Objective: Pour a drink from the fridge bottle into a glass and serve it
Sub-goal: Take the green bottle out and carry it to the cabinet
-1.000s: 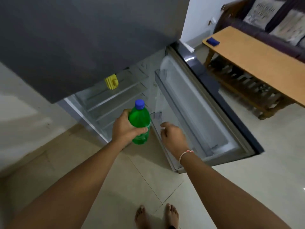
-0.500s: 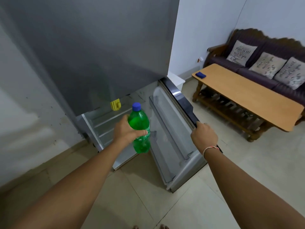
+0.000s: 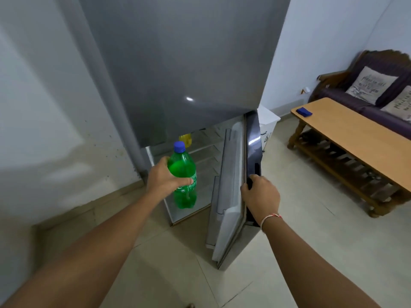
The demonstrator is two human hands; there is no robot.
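A green plastic bottle (image 3: 183, 177) with a blue cap stands upright in my left hand (image 3: 163, 180), held out in front of the open lower compartment of the grey fridge (image 3: 178, 63). My right hand (image 3: 260, 195) grips the outer edge of the lower fridge door (image 3: 231, 185), which stands partly open to the right of the bottle. No glass is in view.
Inside the fridge are wire shelves and a yellow object (image 3: 185, 138) behind the bottle's cap. To the right stand a wooden coffee table (image 3: 355, 134) with a small blue item (image 3: 304, 111) and a dark sofa (image 3: 364, 96) with cushions. Tiled floor lies below.
My right hand moved from inside the door to its outer edge, and the door has swung inward, narrowing the opening. My view rose. The bottle stays in my left hand.
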